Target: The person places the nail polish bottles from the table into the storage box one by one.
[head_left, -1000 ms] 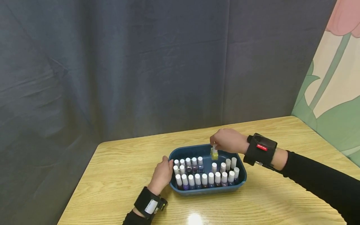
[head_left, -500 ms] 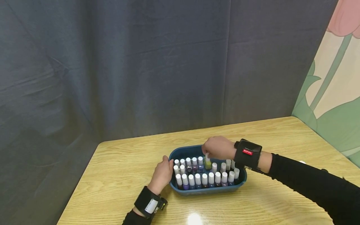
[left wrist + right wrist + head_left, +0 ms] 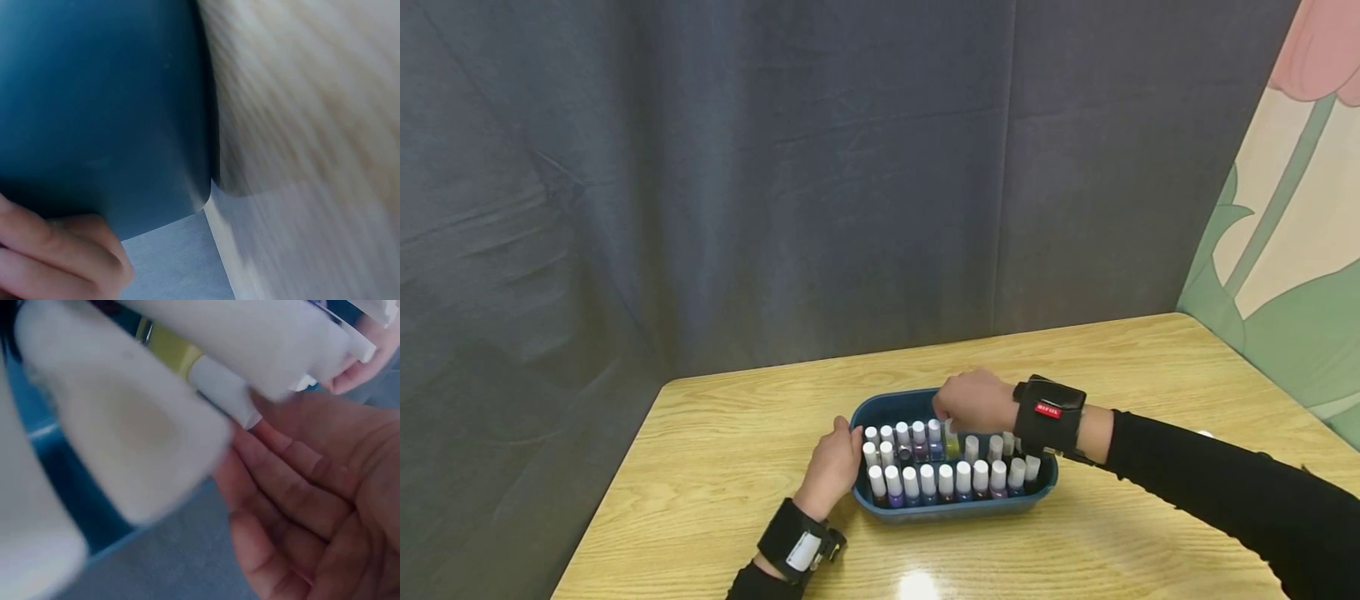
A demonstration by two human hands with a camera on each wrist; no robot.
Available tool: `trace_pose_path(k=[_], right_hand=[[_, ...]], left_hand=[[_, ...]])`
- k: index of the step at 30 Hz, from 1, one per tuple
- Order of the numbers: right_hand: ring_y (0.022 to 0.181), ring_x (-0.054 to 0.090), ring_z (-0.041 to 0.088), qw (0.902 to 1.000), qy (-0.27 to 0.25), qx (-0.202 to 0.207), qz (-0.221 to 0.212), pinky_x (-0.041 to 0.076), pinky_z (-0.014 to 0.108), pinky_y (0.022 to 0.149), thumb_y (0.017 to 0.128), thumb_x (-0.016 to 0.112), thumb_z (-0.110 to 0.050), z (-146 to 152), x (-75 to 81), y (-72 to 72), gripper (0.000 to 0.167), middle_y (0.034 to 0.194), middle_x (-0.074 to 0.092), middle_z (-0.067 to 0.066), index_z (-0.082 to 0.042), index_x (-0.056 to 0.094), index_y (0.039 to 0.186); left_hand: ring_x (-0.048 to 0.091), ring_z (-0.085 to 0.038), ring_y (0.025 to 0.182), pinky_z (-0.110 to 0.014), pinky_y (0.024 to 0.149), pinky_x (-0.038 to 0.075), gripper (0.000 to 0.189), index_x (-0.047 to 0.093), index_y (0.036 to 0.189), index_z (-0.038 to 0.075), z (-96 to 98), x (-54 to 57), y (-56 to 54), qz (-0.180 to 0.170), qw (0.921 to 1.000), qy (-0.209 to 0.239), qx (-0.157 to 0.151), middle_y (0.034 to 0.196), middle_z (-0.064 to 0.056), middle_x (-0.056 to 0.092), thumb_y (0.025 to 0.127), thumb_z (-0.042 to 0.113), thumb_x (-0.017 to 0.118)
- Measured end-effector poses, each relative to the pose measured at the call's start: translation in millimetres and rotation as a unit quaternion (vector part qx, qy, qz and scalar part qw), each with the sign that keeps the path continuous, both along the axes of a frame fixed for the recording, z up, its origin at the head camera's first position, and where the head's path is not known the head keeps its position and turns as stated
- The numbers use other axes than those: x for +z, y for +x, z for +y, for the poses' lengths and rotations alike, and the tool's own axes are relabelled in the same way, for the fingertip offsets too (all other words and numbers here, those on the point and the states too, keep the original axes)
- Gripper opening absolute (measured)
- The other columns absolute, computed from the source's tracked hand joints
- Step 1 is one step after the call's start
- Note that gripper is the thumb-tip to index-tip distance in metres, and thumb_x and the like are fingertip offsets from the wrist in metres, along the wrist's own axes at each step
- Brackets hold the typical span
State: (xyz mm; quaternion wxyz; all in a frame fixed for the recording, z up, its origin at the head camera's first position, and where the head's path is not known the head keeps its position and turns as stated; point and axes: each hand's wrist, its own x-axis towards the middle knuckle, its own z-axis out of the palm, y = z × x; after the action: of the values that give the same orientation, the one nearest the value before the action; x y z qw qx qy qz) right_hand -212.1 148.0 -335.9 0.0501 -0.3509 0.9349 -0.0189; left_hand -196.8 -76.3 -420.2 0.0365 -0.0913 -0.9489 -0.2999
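Note:
A dark blue oval tub (image 3: pixel 952 512) stands on the table, holding several nail polish bottles (image 3: pixel 928 477) upright with white caps. My left hand (image 3: pixel 829 463) grips the tub's left end, thumb at the rim; in the left wrist view its fingers (image 3: pixel 69 250) lie against the outer wall. Over the tub's far side, my right hand (image 3: pixel 976 402) pinches the white cap of a yellow nail polish bottle (image 3: pixel 952 448). That bottle is down in the tub, just right of a blue one in the back row. In the right wrist view, big blurred caps partly cover the yellow bottle (image 3: pixel 169 350).
The wooden table (image 3: pixel 715 467) extends around the tub. A dark grey curtain (image 3: pixel 820 183) hangs behind it, and a wall with a painted flower (image 3: pixel 1292 192) is at the right. A small white thing (image 3: pixel 1205 433) shows just behind the right sleeve.
My right hand has carried the yellow nail polish bottle left and down, from above the tub's back right to beside the back row. My left hand stays on the tub.

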Motion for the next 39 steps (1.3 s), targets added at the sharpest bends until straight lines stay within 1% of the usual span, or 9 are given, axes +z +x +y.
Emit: trace_pose_path(k=[4, 10, 16, 21, 25, 29, 34, 37, 39], right_hand=[[0.069, 0.058, 0.011, 0.9996, 0.009, 0.012, -0.025, 0.049, 0.027, 0.066, 0.078, 0.072, -0.013, 0.7, -2.1, -2.1, 0.009, 0.079, 0.066, -0.001, -0.012, 0.069, 0.086], [0.068, 0.058, 0.011, 0.9994, 0.015, 0.01, -0.029, 0.048, 0.026, 0.065, 0.079, 0.071, -0.014, 1.9, 2.4, -0.8, 0.009, 0.079, 0.066, -0.001, -0.012, 0.069, 0.087], [0.065, 0.055, 0.006, 0.9992, -0.028, 0.005, -0.027, 0.046, 0.024, 0.061, 0.08, 0.071, -0.019, 18.1, 15.3, 2.2, 0.012, 0.076, 0.065, -0.004, -0.012, 0.068, 0.088], [0.065, 0.054, 0.002, 0.9979, -0.063, -0.012, -0.002, 0.044, 0.021, 0.058, 0.081, 0.069, -0.021, 50.9, 29.8, 12.7, 0.009, 0.074, 0.062, -0.008, -0.014, 0.067, 0.086], [0.067, 0.053, -0.001, 0.9967, -0.069, -0.035, 0.026, 0.044, 0.021, 0.058, 0.082, 0.068, -0.021, 81.7, 38.0, 30.1, 0.007, 0.077, 0.062, -0.012, -0.018, 0.067, 0.088], [0.067, 0.052, -0.004, 0.9942, -0.068, -0.073, 0.04, 0.043, 0.021, 0.058, 0.082, 0.067, -0.019, 112.5, 41.8, 48.7, 0.007, 0.079, 0.062, -0.015, -0.02, 0.067, 0.089], [0.064, 0.052, -0.006, 0.9889, -0.056, -0.111, 0.081, 0.042, 0.02, 0.055, 0.077, 0.07, -0.013, 160.3, 36.5, 62.3, 0.012, 0.08, 0.063, -0.015, -0.021, 0.066, 0.086], [0.062, 0.053, -0.002, 0.9846, -0.026, -0.142, 0.099, 0.042, 0.02, 0.056, 0.074, 0.073, -0.012, 188.5, 28.5, 68.1, 0.014, 0.079, 0.062, -0.013, -0.019, 0.066, 0.084], [0.063, 0.053, 0.003, 0.9816, -0.002, -0.167, 0.092, 0.042, 0.023, 0.057, 0.072, 0.074, -0.012, 204.1, 22.2, 71.6, 0.016, 0.078, 0.061, -0.011, -0.016, 0.065, 0.084]], left_hand=[[0.062, -0.03, 0.066, -0.037, 0.052, 0.044, 0.02, 0.044, 0.09, -0.002, 0.4, -0.4, 0.1, -0.004, 1.0, 0.0, -0.002, 0.069, -0.021, 0.058, 0.097, 0.017, 0.041], [0.062, -0.031, 0.065, -0.037, 0.052, 0.044, 0.02, 0.044, 0.09, -0.002, 1.4, 0.6, 0.4, -0.001, 1.0, -0.001, -0.005, 0.069, -0.021, 0.058, 0.097, 0.017, 0.041], [0.062, -0.031, 0.064, -0.037, 0.051, 0.044, 0.02, 0.044, 0.089, -0.001, 1.4, -0.1, 0.6, 0.004, 1.0, 0.0, -0.008, 0.068, -0.021, 0.058, 0.097, 0.017, 0.041], [0.061, -0.029, 0.064, -0.036, 0.051, 0.044, 0.021, 0.044, 0.091, -0.002, -0.6, -1.4, 0.5, 0.0, 1.0, 0.001, -0.008, 0.068, -0.02, 0.058, 0.098, 0.017, 0.041], [0.061, -0.028, 0.065, -0.035, 0.052, 0.044, 0.021, 0.044, 0.092, -0.003, -3.4, -0.9, 0.4, -0.006, 0.9999, 0.002, -0.01, 0.069, -0.019, 0.058, 0.098, 0.017, 0.04], [0.061, -0.028, 0.065, -0.036, 0.052, 0.044, 0.021, 0.044, 0.092, -0.003, -6.0, 0.1, 0.6, -0.006, 0.9999, 0.002, -0.009, 0.069, -0.019, 0.058, 0.098, 0.017, 0.04], [0.061, -0.028, 0.063, -0.035, 0.051, 0.043, 0.021, 0.044, 0.091, -0.003, -8.4, 0.0, 0.1, -0.001, 1.0, 0.001, -0.006, 0.068, -0.019, 0.057, 0.098, 0.016, 0.04], [0.06, -0.027, 0.062, -0.034, 0.05, 0.043, 0.021, 0.044, 0.092, -0.003, -9.7, 0.2, 0.1, -0.003, 1.0, 0.003, -0.004, 0.067, -0.018, 0.057, 0.098, 0.017, 0.04], [0.06, -0.027, 0.063, -0.034, 0.05, 0.043, 0.022, 0.045, 0.092, -0.003, -10.5, 0.4, 0.2, -0.004, 1.0, 0.002, -0.002, 0.067, -0.018, 0.057, 0.098, 0.017, 0.04]])
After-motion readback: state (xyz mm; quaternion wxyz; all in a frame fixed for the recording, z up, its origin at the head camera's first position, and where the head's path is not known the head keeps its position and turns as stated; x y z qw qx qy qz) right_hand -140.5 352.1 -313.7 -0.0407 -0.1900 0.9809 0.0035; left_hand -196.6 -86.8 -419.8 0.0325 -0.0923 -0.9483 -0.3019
